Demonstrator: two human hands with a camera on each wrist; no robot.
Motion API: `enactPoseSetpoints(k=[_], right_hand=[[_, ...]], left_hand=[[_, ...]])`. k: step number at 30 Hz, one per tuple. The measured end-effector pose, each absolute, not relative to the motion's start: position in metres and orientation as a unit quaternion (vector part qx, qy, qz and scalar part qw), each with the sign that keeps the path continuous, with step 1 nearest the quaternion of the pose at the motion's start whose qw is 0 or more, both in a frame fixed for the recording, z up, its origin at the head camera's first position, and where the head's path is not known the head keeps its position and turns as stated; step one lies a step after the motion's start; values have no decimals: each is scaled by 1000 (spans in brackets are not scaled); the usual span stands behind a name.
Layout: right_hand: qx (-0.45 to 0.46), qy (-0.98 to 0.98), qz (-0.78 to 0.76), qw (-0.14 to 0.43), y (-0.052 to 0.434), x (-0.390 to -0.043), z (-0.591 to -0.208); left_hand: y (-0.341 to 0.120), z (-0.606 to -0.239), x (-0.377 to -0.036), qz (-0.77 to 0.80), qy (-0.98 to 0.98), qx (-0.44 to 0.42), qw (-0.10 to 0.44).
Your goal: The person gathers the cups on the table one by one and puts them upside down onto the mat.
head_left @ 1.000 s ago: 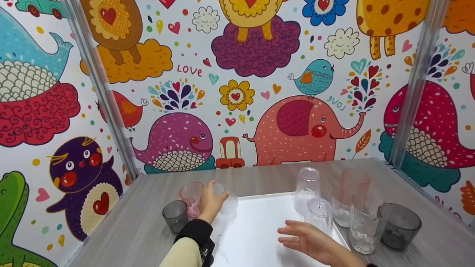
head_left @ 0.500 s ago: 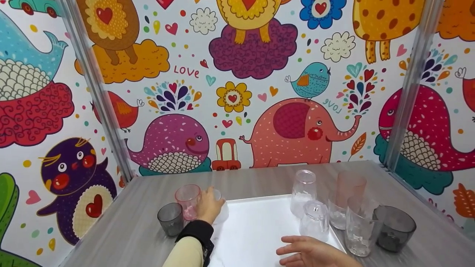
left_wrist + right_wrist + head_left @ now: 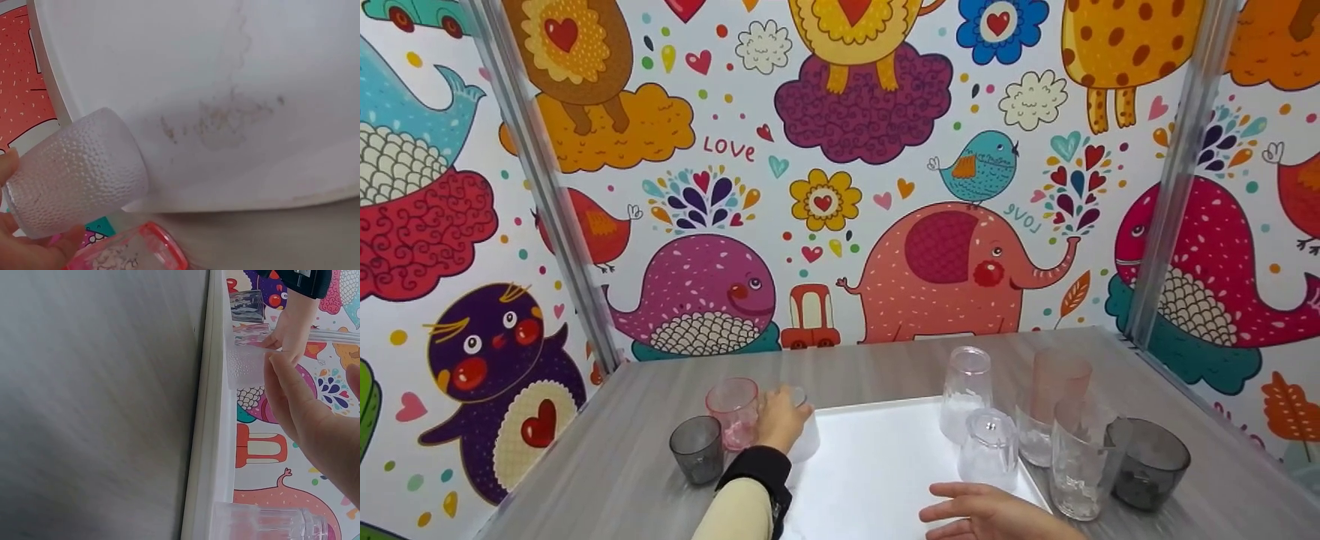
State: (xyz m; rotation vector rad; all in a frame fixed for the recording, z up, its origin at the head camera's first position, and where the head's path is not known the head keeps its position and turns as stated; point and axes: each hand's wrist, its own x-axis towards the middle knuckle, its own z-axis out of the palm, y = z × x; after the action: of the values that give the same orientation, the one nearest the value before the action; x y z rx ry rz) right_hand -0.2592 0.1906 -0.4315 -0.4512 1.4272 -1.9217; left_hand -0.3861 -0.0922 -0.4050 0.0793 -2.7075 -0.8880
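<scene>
The left hand [image 3: 780, 424] grips a frosted, dimpled cup [image 3: 76, 171] at the white tray's [image 3: 877, 465] left edge, just beside a pink ribbed cup [image 3: 733, 412] and a smoky grey one [image 3: 697, 448]. The right hand [image 3: 986, 514] hovers open over the tray with fingers relaxed, near a clear upturned cup [image 3: 988, 448].

Two bare hands seen from above

Left hand [image 3: 780, 422] is curled in a grip; right hand [image 3: 990, 514] is held flat, fingers extended

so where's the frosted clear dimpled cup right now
In the head view the frosted clear dimpled cup is held in the left hand at the left edge of the white tray, right beside the pink transparent cup.
</scene>
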Motion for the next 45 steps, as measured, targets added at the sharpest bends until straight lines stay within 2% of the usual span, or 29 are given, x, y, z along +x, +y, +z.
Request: enactPoseSetpoints(k=[8,15,19,27,35,45], right_hand=[[-190,542,-738,354,191,-260,-434],[-160,531,-749,364,194,-257,-430],[-122,521,-758,373,195,-256,-426],[-139,518,-773,339,196,-257,-429],[-148,510,-775,341,197,-258,-433],[-165,491,-780,350,198,-257,-436]], left_hand=[[-93,-408,-387,-334,-932,19,139],[-99,-404,-384,-376,-909,-11,182],[-113,-387,-379,-392,-899,-17,193],[-157,-364,-369,-401,-886,-11,231],[-200,-365,-355,-389,-897,39,206],[-227,-402,-344,-397,-902,97,136]])
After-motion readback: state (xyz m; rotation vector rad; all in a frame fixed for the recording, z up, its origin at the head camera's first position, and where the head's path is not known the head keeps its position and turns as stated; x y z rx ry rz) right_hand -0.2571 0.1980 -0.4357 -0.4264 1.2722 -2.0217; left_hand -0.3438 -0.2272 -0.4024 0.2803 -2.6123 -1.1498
